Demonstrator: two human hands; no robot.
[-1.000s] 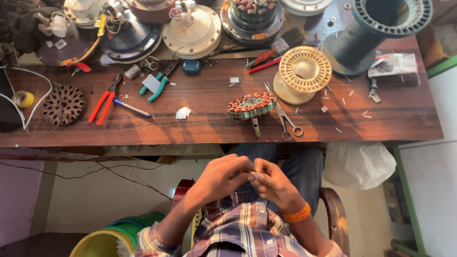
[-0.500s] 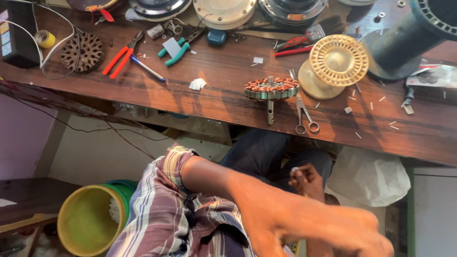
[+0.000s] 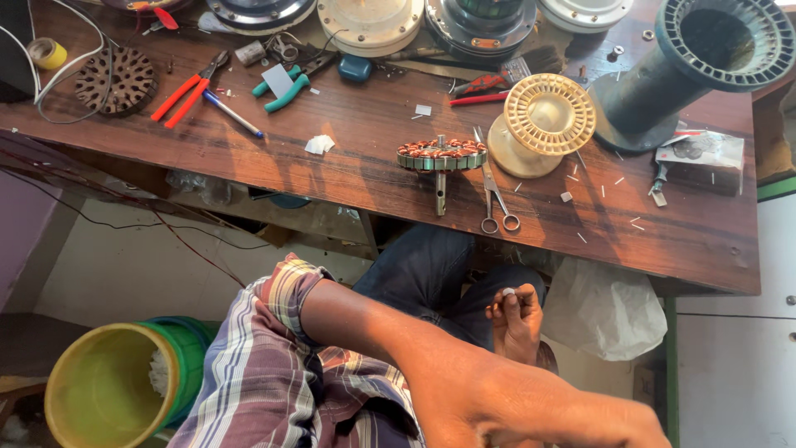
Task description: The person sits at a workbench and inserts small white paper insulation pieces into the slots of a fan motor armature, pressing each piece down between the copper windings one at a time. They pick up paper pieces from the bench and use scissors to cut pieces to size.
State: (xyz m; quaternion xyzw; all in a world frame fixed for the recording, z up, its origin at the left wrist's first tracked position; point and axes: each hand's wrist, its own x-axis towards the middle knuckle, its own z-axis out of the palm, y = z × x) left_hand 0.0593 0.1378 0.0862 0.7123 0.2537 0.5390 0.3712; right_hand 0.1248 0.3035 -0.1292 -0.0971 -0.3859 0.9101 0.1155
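My right hand [image 3: 515, 319] is over my lap, below the bench edge, with its fingertips pinched on a small white piece [image 3: 507, 292]. My left arm comes out of a plaid sleeve [image 3: 278, 332] and crosses the foreground toward the lower right. Only the back of my left hand [image 3: 580, 415] shows at the bottom edge; its fingers are cut off. On the wooden bench [image 3: 365, 178] above, a copper-wound stator [image 3: 441, 156] stands on its shaft, with scissors [image 3: 496, 195] beside it.
A cream spool [image 3: 547, 116] and a large dark spool [image 3: 705, 58] are at the right of the bench. Red pliers [image 3: 186, 95], teal pliers [image 3: 286, 87] and a pen [image 3: 232, 114] lie at the left. A yellow bucket [image 3: 108, 390] stands at lower left, and a white bag [image 3: 605, 307] hangs under the bench.
My two hands were together over my lap; they have parted. The left arm has swung across to the lower right, while the right hand stays low with the small piece.
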